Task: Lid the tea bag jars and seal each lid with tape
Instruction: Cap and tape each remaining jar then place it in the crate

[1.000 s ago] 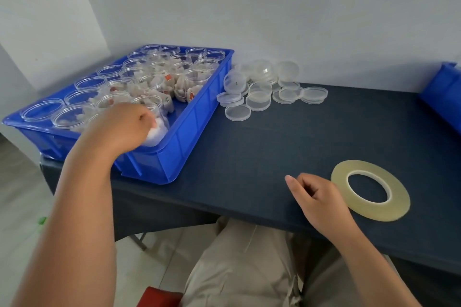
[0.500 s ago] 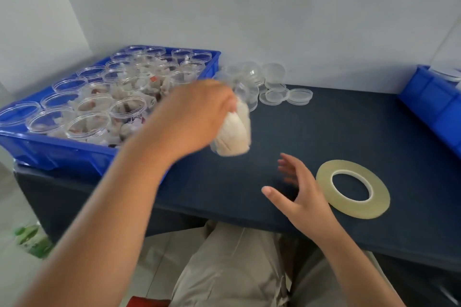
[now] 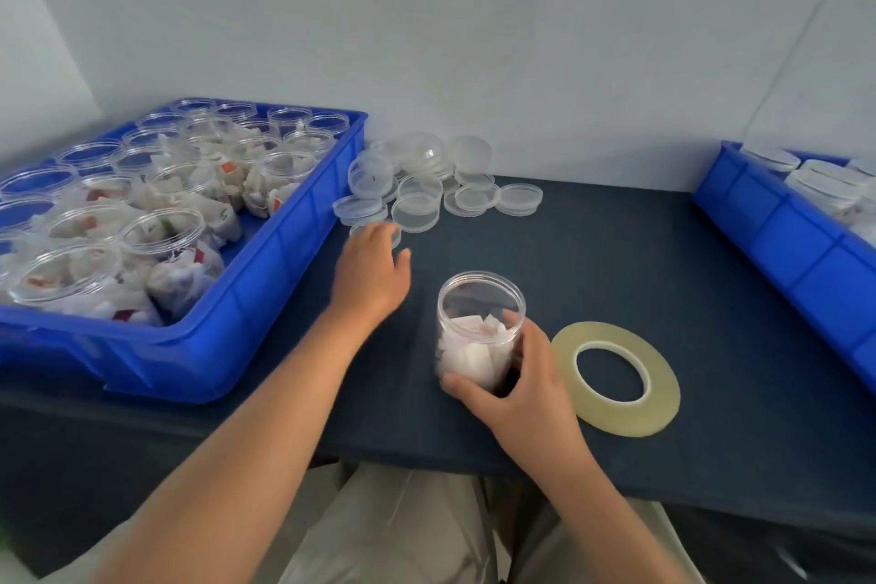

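R grip holds unlidded jar on tabletop, L grip at lids, closure unclear (blur); tape unused, bin jars pending.

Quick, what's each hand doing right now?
Left hand: open, fingers stretched over a loose lid beside the blue tray.
Right hand: closed around the unlidded jar of tea bags.
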### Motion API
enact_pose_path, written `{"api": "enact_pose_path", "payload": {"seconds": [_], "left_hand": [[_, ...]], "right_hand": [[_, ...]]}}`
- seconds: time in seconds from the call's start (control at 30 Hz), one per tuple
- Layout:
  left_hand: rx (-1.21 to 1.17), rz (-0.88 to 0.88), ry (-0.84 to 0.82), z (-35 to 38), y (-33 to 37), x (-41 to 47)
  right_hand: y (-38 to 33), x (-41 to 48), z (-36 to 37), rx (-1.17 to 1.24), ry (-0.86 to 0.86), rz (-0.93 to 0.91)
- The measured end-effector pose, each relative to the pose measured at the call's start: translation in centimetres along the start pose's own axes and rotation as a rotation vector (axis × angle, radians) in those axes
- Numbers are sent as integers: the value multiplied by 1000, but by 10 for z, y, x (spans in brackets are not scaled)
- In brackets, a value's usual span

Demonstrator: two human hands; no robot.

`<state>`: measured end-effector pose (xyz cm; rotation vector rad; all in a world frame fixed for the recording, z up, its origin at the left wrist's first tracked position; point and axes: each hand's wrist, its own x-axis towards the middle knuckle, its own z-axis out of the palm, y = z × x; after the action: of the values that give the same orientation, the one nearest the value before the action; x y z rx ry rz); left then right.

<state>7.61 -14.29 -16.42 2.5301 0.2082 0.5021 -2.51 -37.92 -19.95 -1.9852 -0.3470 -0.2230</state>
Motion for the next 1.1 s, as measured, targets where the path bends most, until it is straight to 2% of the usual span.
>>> {"api": "enact_pose_path", "payload": {"seconds": [0.03, 0.1, 0.23, 0.4, 0.47, 0.53, 0.6, 0.63, 0.67, 0.73, 0.77, 0.8, 0.87, 0.93, 0.97, 1.0, 1.07, 1.1], "left_hand": [[174, -11, -77, 5, -11, 14], [322, -40, -181, 11, -24, 30], [341, 38, -97, 13, -34, 22], [292, 63, -253, -1, -20, 0], [115, 47, -236, -8, -17, -12], [-237, -18, -177, -13, -19, -24], [-674, -183, -159, -18, -19, -31], [-754, -256, -178, -19, -18, -35], [-698, -283, -203, -20, -21, -37], [-211, -201, -252, -17, -31, -45], [48, -138, -226, -15, -36, -50], [203, -66, -176, -13, -38, -53], [192, 20, -177, -11, -37, -57], [122, 38, -373, -9, -32, -59], [167, 57, -446, -7, -28, -62], [216, 80, -458, -6, -25, -64], [223, 111, -336, -10, -16, -66], [153, 97, -263, -14, -11, -67]], "right_hand": [[0, 0, 0, 0, -1, 2], [1, 1, -1, 1, 3, 3], [1, 1, -1, 2, 8, -6], [-1, 0, -2, -8, 8, -13], [-2, 0, -2, -9, 9, -16], [-2, -1, -2, -11, 7, -12], [-2, -1, -2, -6, 3, 0], [-2, -2, -2, -4, 1, 4], [-2, -2, -2, -5, 0, 5], [-2, -2, -2, -8, 2, 0], [-3, -2, -2, -10, 3, -1], [-3, -2, -2, -12, 4, -2], [-4, -2, -1, -13, 9, -6], [-4, -2, -1, -13, 17, -10], [-4, -2, -1, -16, 19, -11], [-4, -1, -1, -16, 16, -11], [-6, -1, -1, -5, 6, -7], [-7, -1, -1, 3, -5, -8]]}}
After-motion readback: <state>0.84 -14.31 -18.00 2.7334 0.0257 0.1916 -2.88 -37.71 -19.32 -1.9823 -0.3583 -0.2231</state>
